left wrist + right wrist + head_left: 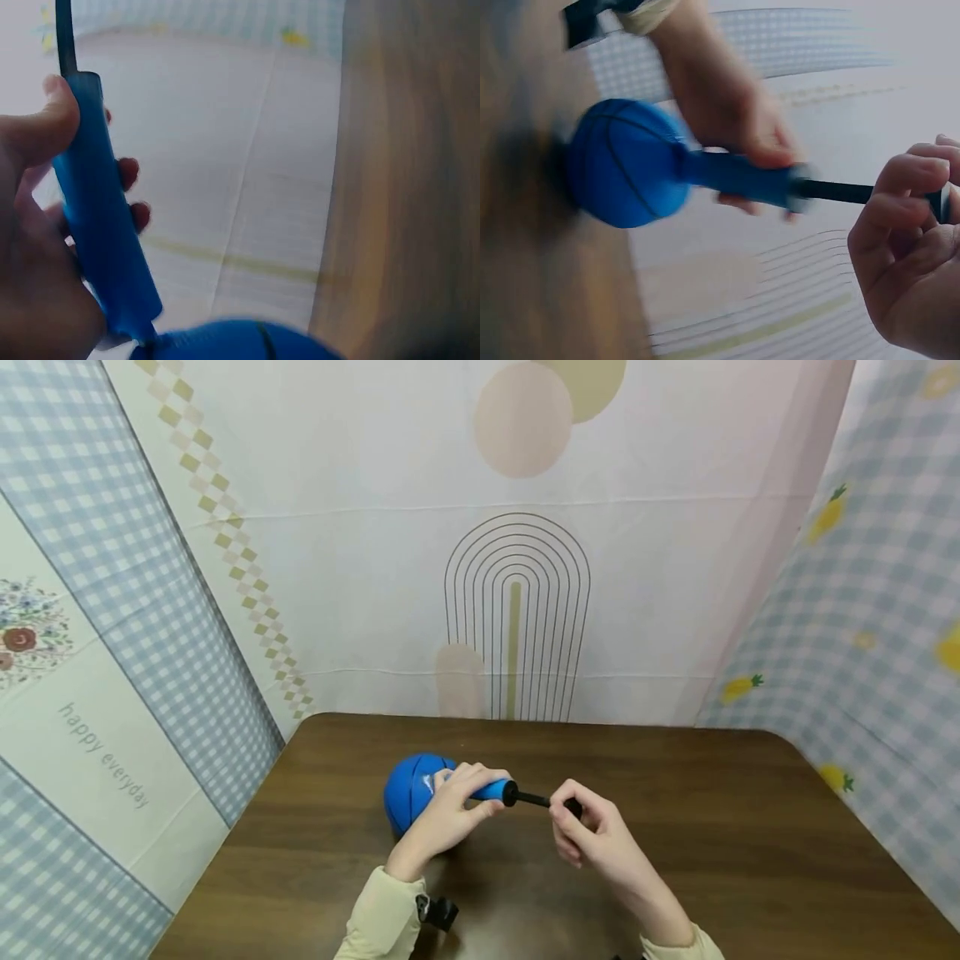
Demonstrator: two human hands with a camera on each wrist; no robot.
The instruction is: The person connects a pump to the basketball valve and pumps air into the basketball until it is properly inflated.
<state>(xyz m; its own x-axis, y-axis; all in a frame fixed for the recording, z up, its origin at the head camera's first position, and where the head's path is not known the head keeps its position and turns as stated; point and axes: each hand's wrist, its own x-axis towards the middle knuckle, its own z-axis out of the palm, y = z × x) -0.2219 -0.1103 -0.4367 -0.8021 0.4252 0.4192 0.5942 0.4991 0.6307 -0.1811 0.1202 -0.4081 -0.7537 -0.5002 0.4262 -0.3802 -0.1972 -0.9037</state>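
A blue ball (409, 789) with dark seams, like a small basketball, sits on the brown table. My left hand (455, 810) grips the blue barrel of a hand pump (105, 202), whose lower end meets the top of the ball in the right wrist view. The black pump rod (840, 190) stands partly drawn out of the barrel. At its far end, the curled fingers of my right hand (596, 835) hold the black pump handle (573, 807). My left fingers wrap round the barrel with the thumb along it near the top.
The wooden table (675, 785) reaches back to a white patterned cloth (360, 593). Blue checked cloths hang at the left (142, 527) and right (885, 635). A black camera mount (438, 912) is strapped on the left wrist over a cream sleeve (382, 914).
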